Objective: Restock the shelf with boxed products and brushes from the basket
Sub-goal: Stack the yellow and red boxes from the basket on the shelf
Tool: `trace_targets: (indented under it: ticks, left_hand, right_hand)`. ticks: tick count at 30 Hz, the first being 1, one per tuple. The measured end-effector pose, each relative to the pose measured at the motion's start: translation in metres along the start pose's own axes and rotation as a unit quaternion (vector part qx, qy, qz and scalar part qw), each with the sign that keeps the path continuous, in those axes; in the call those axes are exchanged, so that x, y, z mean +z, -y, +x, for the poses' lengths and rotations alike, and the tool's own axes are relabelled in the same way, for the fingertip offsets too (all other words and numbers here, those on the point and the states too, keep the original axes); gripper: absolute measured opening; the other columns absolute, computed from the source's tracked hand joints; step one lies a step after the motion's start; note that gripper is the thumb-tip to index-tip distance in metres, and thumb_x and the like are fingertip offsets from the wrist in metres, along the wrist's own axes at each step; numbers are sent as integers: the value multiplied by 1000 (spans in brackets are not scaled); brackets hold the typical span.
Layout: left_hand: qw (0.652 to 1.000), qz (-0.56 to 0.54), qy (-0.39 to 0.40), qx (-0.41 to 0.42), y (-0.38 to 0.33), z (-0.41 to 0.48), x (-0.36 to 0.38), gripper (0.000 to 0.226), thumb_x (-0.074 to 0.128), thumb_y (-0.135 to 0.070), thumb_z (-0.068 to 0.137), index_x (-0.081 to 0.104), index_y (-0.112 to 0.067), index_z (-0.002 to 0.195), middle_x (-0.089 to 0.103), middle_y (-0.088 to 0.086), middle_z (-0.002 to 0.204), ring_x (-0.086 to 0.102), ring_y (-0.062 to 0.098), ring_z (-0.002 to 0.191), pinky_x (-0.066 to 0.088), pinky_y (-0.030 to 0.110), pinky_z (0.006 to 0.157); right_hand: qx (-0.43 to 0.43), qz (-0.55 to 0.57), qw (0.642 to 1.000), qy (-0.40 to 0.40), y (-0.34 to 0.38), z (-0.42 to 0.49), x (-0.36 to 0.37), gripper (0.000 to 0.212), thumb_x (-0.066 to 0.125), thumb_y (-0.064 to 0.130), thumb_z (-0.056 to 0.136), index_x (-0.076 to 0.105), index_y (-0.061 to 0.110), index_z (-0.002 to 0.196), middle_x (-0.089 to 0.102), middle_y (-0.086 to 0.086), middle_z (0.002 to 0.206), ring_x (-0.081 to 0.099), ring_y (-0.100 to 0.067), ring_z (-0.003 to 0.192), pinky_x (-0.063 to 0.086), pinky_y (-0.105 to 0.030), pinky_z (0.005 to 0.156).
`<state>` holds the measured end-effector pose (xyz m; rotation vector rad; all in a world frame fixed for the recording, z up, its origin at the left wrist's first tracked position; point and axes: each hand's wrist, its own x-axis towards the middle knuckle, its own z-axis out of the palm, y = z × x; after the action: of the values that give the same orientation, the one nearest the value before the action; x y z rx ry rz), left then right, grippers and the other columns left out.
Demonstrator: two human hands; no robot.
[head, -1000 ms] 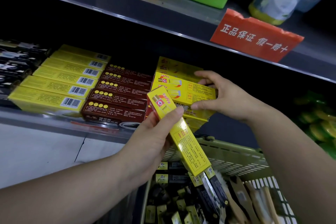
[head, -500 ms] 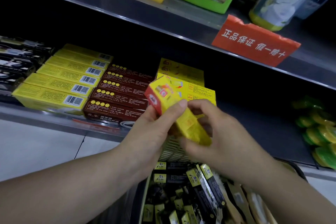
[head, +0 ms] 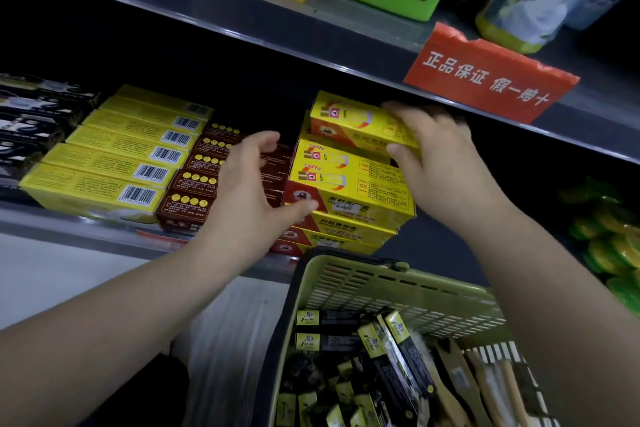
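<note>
Setting the yellow box (head: pixel 349 121) on top of the stack (head: pixel 346 191) was the step in hand, I'd say. The right hand (head: pixel 440 163) was wrapped over the box's right end, fingers on top, thumb on the front face, a firm hold. The left hand (head: pixel 249 191) hung open, fingers loose, holding nothing, thumb tip apparently touching the stack's near-left corner.

The box was at 12 o'clock from frame centre, tucked under the upper shelf (head: pixel 242 21), on or just above the pile; couldn't tell which.

To do it well, IMO: square its edges w/ the box below, slide it back flush, and let the left thumb brace the pile so nothing skids toward the brown boxes (head: pixel 194 184) at 9 o'clock. Let go only once it lies flat on the shelf (head: pixel 69 218) stack.

Long axis ran approx 9-to-3 o'clock, right end dipped toward 4. The red logo end pointed to 9, printed face up.

The basket (head: pixel 381 284) at 5 o'clock held black-yellow boxes (head: pixel 391 350) & brushes (head: pixel 485 388).
</note>
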<state>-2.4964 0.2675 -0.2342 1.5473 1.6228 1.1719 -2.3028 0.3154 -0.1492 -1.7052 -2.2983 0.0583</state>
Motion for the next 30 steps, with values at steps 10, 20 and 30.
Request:
trace_targets:
  ticks: [10,20,30]
  left_hand:
    - [998,18,57,1,12,5,15,93,79,-19,70,24,-25,144,36,-4,133,36,8,121,32,26,99]
    - [1000,-4,27,11,22,-1,18,71,75,-15,74,40,-32,133,44,-12,114,51,-12,82,42,6,58]
    - [999,-49,20,2,22,-5,15,64,76,-13,73,40,-30,122,52,-8,111,54,6,85,40,12,63]
  right_hand:
    - [47,84,980,173,-21,13,27,44,41,51,92,37,46,136,37,-13,137,26,-31,131,16,-36,109]
    - [15,136,966,220,-46,-12,22,120,87,27,59,6,37,147,15,5,149,22,1,120,18,2,89]
    - [9,188,965,182,-47,-15,25,117,87,24,59,11,34,147,21,5,146,27,-1,124,28,-19,101]
